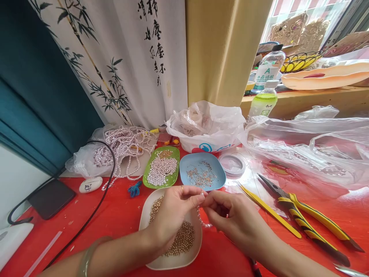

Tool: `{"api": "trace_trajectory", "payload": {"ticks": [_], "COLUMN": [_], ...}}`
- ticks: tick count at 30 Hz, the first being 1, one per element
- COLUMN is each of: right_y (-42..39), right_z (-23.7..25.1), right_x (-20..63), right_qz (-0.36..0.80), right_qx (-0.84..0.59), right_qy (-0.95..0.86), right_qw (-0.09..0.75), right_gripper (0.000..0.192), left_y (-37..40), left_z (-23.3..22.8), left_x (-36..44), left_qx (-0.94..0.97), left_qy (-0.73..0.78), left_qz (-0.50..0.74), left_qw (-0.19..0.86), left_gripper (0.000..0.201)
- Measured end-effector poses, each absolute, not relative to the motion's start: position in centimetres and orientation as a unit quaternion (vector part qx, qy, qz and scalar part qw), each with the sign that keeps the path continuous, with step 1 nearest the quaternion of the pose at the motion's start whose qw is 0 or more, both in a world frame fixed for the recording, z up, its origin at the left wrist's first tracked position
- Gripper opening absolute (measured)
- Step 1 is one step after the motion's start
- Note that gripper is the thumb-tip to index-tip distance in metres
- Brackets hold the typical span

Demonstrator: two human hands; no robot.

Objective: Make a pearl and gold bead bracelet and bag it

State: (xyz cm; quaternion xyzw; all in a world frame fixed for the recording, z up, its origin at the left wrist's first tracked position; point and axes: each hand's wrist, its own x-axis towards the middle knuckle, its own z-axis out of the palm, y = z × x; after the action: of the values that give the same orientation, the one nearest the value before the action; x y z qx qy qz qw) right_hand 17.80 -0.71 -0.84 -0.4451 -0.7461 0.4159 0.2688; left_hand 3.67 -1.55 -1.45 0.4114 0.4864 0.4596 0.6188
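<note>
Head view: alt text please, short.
Left hand and right hand pinch a short beaded strand together above a white dish of gold beads on a red table. Behind sit a green dish of pearls, a blue dish of pins and yellow-handled pliers.

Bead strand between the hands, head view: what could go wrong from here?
1. The bead strand hangs loose from the pinch between left hand and right hand; a slip could shed beads.
2. The left hand hovers over the white dish of gold beads; a bump could scatter them.
3. The pliers lie near the right forearm.
</note>
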Motion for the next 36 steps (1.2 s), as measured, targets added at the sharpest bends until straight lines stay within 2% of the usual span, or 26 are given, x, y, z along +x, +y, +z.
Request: {"api": "trace_trajectory", "payload": {"ticks": [10, 17, 25, 27, 30, 33, 36], "right_y": [-0.6, -0.8, 0.2, 0.7, 1.1, 1.3, 1.5], "right_z": [-0.9, -1.1, -0.2, 0.4, 0.8, 0.7, 0.5], "right_x": [18.1, 18.2, 18.9, 19.4, 19.8, 19.8, 19.8], "right_qz": [0.356, 0.324, 0.374, 0.366, 0.378, 0.449, 0.441], "right_qx": [-0.414, -0.390, -0.401, -0.415, -0.428, -0.389, -0.374], "right_qy": [-0.798, -0.810, -0.802, -0.794, -0.767, -0.756, -0.771], "right_qw": [0.256, 0.294, 0.238, 0.250, 0.292, 0.274, 0.266], "right_gripper": [0.020, 0.020, 0.018, 0.018, 0.027, 0.035, 0.021], "left_y": [-1.5, -1.4, -1.3, -1.2, -1.1, -1.1, -1.0], "left_z": [-1.2, -1.2, -0.9, -0.9, -0.8, -0.8, -0.9], "left_x": [3.9, 3.8, 3.7, 3.6, 3.6, 3.6, 3.5], "left_qx": [0.423, 0.420, 0.409, 0.401, 0.399, 0.411, 0.412], "left_qy": [0.474, 0.463, 0.466, 0.469, 0.470, 0.462, 0.469], "left_qz": [0.457, 0.464, 0.478, 0.474, 0.458, 0.444, 0.437], "left_qw": [0.623, 0.627, 0.622, 0.628, 0.640, 0.648, 0.648], "left_gripper": [0.012, 0.012, 0.012, 0.014, 0.017, 0.015, 0.015]}}
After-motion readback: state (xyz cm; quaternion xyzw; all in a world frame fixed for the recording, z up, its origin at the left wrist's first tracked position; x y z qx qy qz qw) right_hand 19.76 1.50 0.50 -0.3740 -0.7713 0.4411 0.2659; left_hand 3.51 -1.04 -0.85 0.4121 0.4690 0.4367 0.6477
